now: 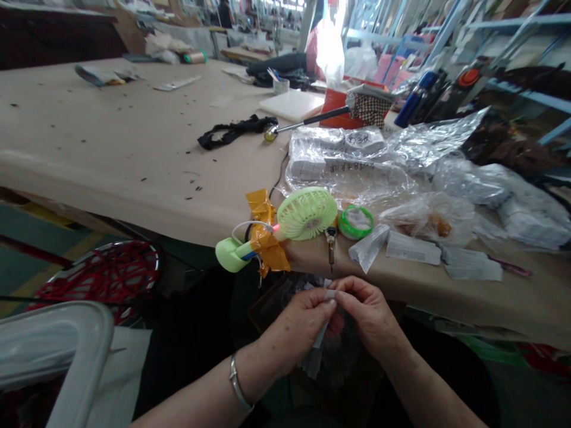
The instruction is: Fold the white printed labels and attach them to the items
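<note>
My left hand [300,326] and my right hand [370,318] meet below the table edge, both pinching a small white paper strip [329,295] between thumbs and fingertips. More of the strip hangs down between the hands over dark fabric on my lap. A silver bracelet [238,385] sits on my left wrist. Just above the hands, on the edge of the beige table [134,148], lie a small green fan [307,213] taped with orange tape, a key [331,244] and a green roll [355,221].
White paper labels [413,248] and clear plastic bags [357,157] holding label bundles cover the table's right side. A black fabric strip [232,131] and a metal-tipped tool [307,122] lie further back. A wire basket of red cord [104,276] stands at lower left. A person sits at the far end.
</note>
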`<state>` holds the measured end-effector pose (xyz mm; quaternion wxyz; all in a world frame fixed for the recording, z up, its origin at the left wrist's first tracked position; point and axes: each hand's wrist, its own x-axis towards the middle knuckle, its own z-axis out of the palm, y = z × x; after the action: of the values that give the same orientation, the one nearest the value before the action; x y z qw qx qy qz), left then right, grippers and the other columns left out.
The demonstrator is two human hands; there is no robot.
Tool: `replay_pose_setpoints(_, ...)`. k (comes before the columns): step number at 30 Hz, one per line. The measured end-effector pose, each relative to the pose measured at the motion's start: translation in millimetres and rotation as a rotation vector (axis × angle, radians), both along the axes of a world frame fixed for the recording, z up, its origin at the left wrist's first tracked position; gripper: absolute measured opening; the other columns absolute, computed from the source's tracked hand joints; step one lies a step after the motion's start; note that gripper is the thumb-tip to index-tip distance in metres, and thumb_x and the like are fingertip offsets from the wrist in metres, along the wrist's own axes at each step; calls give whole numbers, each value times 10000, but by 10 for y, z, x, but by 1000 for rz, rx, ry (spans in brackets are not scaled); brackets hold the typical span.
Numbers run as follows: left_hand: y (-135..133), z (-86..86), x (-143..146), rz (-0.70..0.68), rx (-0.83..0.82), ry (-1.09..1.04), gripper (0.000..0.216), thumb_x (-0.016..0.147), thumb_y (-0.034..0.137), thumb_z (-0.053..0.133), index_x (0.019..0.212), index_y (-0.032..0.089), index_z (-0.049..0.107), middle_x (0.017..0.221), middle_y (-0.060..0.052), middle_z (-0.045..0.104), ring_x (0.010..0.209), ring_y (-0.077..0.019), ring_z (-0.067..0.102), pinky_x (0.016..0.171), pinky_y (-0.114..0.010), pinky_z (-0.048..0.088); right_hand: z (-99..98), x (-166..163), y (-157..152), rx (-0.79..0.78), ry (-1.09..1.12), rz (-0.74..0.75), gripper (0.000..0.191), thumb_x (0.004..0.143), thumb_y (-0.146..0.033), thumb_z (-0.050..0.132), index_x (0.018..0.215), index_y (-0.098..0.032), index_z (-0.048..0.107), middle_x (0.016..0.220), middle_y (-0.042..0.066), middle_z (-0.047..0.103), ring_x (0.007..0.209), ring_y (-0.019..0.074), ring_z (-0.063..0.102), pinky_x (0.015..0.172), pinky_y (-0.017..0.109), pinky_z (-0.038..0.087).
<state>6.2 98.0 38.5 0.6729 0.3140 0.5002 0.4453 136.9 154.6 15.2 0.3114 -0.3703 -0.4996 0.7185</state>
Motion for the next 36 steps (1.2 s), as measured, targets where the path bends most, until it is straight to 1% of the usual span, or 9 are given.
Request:
replay_pose_setpoints(4,57,-8,-67,61,155,243,190,808,239,531,666,150,621,650,4,560,650,-120,495,620,-224,375,15,-42,55,93,-19,-68,178,715,-327,715,668,-184,620,798,8,650,648,115,576,611,226,475)
replay_pose_setpoints(6,68,-7,-93,96,199,361,175,813,229,532,707,150,647,677,1,587,678,-130,513,636,-227,383,19,-54,77,146,-40,-89,164,718,-315,709,679,-179,628,810,13,657,694,122,584,652,228,469)
replay_pose_setpoints(9,76,14,-116,133,247,457,165,828,233,530,778,152,665,697,-2,625,678,-135,541,646,-230,405,26,-63,98,204,-75,-110,144,732,-306,694,697,-181,633,804,12,668,720,127,589,685,231,464)
replay_pose_setpoints(12,94,34,-131,159,301,521,175,849,247,519,784,166,660,695,4,640,658,-131,556,630,-221,413,41,-71,109,245,-140,-128,142,741,-314,682,717,-182,635,792,17,663,702,129,578,654,230,461)
replay_pose_setpoints(15,116,30,-148,160,348,584,196,866,245,499,773,174,655,698,6,644,647,-124,561,616,-212,411,63,-80,114,278,-185,-134,138,750,-318,667,738,-186,632,732,6,639,651,121,550,587,216,443)
replay_pose_setpoints(17,127,18,-156,159,364,626,201,869,239,494,767,177,656,692,6,641,640,-122,564,610,-210,408,74,-84,119,322,-201,-134,123,759,-311,655,752,-190,633,707,-4,629,631,117,541,577,213,439)
replay_pose_setpoints(23,151,-12,-164,173,386,682,209,871,246,488,780,185,666,683,8,649,626,-122,575,595,-210,404,73,-93,132,438,-269,-151,116,773,-302,630,772,-186,637,694,-6,626,627,126,557,604,228,450)
replay_pose_setpoints(31,176,-39,-171,186,386,706,219,869,247,489,748,184,661,637,20,625,584,-108,539,566,-198,386,89,-103,139,464,-289,-155,93,783,-278,607,765,-189,625,672,-16,609,614,118,540,596,222,439)
replay_pose_setpoints(36,189,-49,-168,196,384,706,214,855,231,497,731,185,665,624,22,618,578,-108,535,567,-199,386,60,-104,151,462,-278,-161,92,787,-280,615,771,-189,623,675,-18,603,623,119,539,608,226,439)
